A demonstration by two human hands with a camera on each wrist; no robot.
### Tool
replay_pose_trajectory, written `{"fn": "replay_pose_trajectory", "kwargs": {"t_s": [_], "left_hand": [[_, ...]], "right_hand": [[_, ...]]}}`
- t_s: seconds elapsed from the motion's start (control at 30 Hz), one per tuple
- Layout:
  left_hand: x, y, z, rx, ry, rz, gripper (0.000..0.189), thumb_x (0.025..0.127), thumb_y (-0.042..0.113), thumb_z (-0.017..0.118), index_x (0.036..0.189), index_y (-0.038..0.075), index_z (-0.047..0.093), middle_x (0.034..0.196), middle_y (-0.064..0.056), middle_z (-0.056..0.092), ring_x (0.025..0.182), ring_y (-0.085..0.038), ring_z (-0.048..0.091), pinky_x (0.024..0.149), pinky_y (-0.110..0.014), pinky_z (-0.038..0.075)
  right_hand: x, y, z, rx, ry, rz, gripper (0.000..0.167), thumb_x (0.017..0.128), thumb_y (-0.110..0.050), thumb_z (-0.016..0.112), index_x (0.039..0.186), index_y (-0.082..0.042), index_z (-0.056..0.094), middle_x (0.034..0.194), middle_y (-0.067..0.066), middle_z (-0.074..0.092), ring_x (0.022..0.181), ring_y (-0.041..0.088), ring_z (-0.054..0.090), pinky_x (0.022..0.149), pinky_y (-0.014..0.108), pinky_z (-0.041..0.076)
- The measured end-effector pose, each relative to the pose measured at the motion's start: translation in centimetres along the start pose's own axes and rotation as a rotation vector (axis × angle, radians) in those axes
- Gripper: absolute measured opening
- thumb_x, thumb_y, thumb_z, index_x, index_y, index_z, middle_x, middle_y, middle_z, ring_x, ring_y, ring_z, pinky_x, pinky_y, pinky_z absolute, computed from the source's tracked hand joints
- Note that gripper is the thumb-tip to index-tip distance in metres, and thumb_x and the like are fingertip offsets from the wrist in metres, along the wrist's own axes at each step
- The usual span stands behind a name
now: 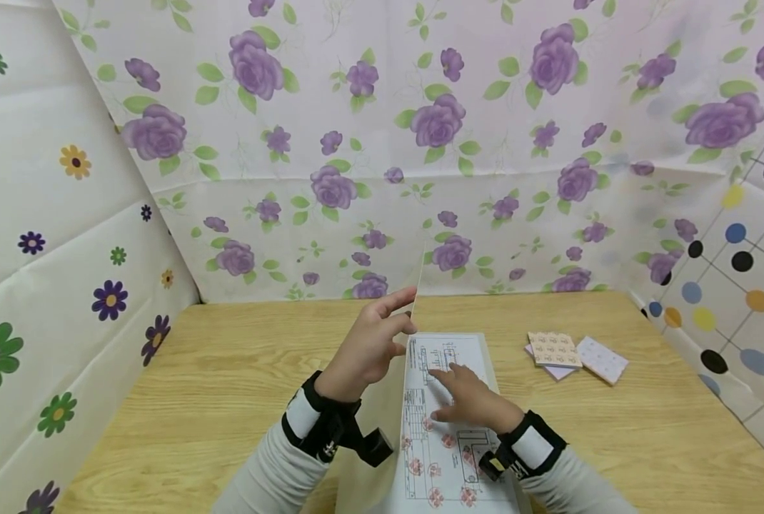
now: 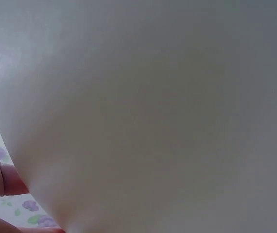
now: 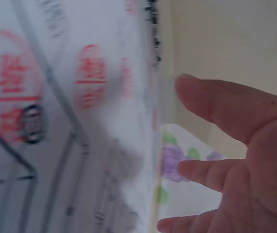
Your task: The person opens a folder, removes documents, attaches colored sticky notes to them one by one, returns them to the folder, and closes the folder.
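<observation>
Two hands come from below in the head view, with paper between and under them. The left hand (image 1: 365, 350) is beside a thin raised sheet (image 1: 421, 268), which stands nearly upright just to its right; its fingers reach the edge, and perhaps this support is the reason why the sheet does not fall. The right hand (image 1: 478, 403) is spread wide above a printed page (image 1: 414, 457) with line drawings and red stamps, and seems placed to guide or flatten it; if it really touches, I cannot tell. Below the left hand lies a beige leaf (image 1: 382, 400). To the right of the right hand, well apart on the tabletop (image 1: 228, 400), are three patterned squares (image 1: 552, 350), one of them partly covered by another.

From the left wrist, the pale back of the sheet fills almost everything. Two fingers meet its edge at the lower left, slightly apart from each other; whether they pinch it together with the thumb is not shown.

From the right wrist, the right hand holds nothing: thumb and fingers are widely separated and point toward the printed page, which is blurred. Behind the fingers appears flowered cloth (image 3: 192, 189).
</observation>
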State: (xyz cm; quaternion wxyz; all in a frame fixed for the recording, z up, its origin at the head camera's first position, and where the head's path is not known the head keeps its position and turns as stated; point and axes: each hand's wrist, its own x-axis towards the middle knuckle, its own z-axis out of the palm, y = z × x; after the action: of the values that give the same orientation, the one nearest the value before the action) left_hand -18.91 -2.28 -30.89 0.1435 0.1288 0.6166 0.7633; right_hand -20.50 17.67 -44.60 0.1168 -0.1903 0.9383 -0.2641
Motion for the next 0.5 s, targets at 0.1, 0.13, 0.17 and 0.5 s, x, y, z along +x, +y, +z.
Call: {"fn": "replay_pose_trajectory", "kwargs": {"t_s": [0.1, 0.13, 0.17, 0.5], "left_hand": [[-0.1, 0.0, -0.2, -0.015, 0.003, 0.0, 0.068, 0.089, -0.009, 0.042, 0.156, -0.006, 0.03, 0.167, -0.021, 0.022, 0.156, -0.045, 0.017, 0.077, -0.029, 0.04], [-0.1, 0.0, -0.3, -0.02, 0.001, 0.002, 0.069, 0.089, -0.009, 0.042, 0.156, -0.006, 0.029, 0.167, -0.022, 0.022, 0.156, -0.045, 0.019, 0.076, -0.028, 0.041], [-0.2, -0.1, -0.5, -0.025, -0.002, 0.005, 0.069, 0.089, -0.009, 0.041, 0.156, -0.007, 0.029, 0.167, -0.022, 0.021, 0.156, -0.044, 0.019, 0.075, -0.027, 0.042], [-1.3, 0.9, -2.1, -0.054, 0.007, 0.024, 0.069, 0.091, -0.008, 0.04, 0.159, -0.005, 0.025, 0.169, -0.021, 0.014, 0.158, -0.042, 0.012, 0.065, -0.02, 0.038]], "right_hand": [[-0.1, 0.1, 0.5, 0.002, -0.047, 0.04, 0.077, 0.079, -0.014, 0.088, 0.144, 0.004, 0.051, 0.148, 0.04, 0.04, 0.141, 0.057, 0.035, 0.114, 0.067, 0.034], [-0.1, 0.2, 0.7, 0.002, -0.062, 0.056, 0.078, 0.078, -0.014, 0.088, 0.145, 0.003, 0.051, 0.15, 0.04, 0.038, 0.142, 0.058, 0.033, 0.115, 0.068, 0.034], [-0.2, 0.2, 0.8, 0.005, -0.075, 0.074, 0.08, 0.077, -0.014, 0.089, 0.145, 0.002, 0.051, 0.152, 0.04, 0.036, 0.144, 0.058, 0.031, 0.115, 0.069, 0.033], [-0.3, 0.2, 0.9, -0.01, -0.116, 0.119, 0.082, 0.079, -0.017, 0.088, 0.15, -0.005, 0.049, 0.161, 0.037, 0.025, 0.149, 0.058, 0.021, 0.116, 0.07, 0.032]]}}
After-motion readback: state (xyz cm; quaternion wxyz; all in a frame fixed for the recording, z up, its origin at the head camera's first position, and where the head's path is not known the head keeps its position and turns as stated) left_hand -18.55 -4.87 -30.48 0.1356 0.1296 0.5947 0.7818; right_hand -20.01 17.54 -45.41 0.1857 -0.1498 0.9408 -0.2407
